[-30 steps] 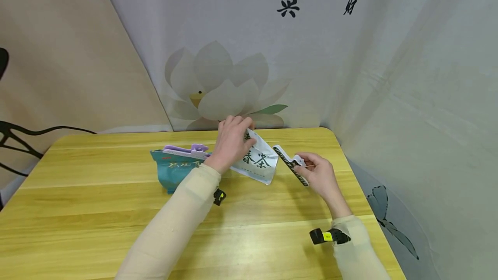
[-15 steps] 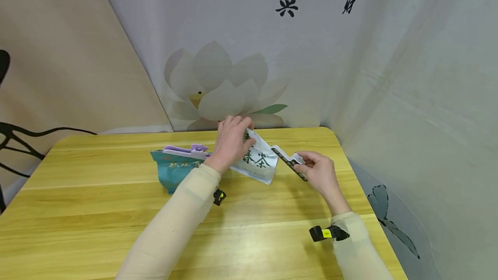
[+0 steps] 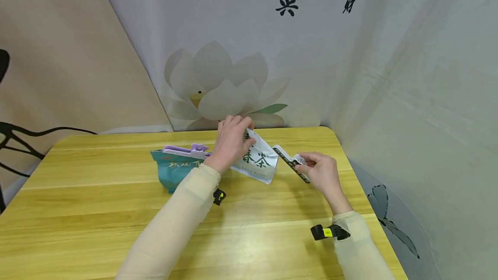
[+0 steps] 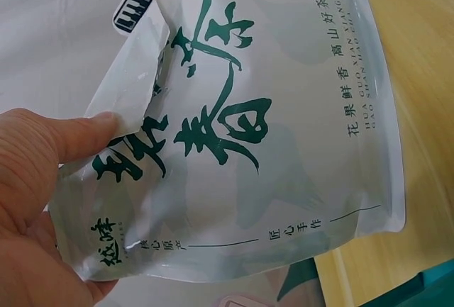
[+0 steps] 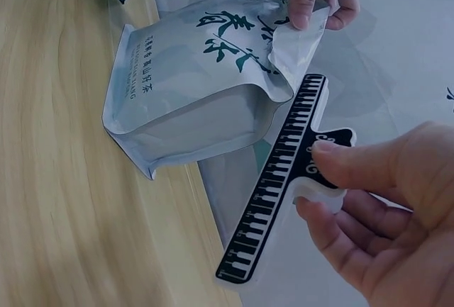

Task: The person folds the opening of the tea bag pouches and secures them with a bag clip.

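Note:
A white tea pouch (image 4: 298,108) with green lettering stands tilted on the table, its top corner folded over. My left hand (image 3: 232,141) pinches that folded top, the thumb (image 4: 89,133) pressing on the flap. To the right, my right hand (image 3: 320,172) holds a long bag clip (image 5: 273,186) with a piano-key pattern by its black handle, between thumb and fingers. One end of the clip comes close to the pouch's folded edge in the head view. A teal pouch (image 3: 175,170) stands left of the white one, partly behind my left forearm.
A purple clip (image 3: 186,151) sits along the teal pouch's top edge. The wooden table (image 3: 97,211) ends at a curtain (image 3: 311,64) printed with a lotus and characters. A black metal frame (image 3: 15,141) shows at the far left.
The clip and right hand shift slightly, first left and up, then back right and down. My left hand and both pouches stay in place.

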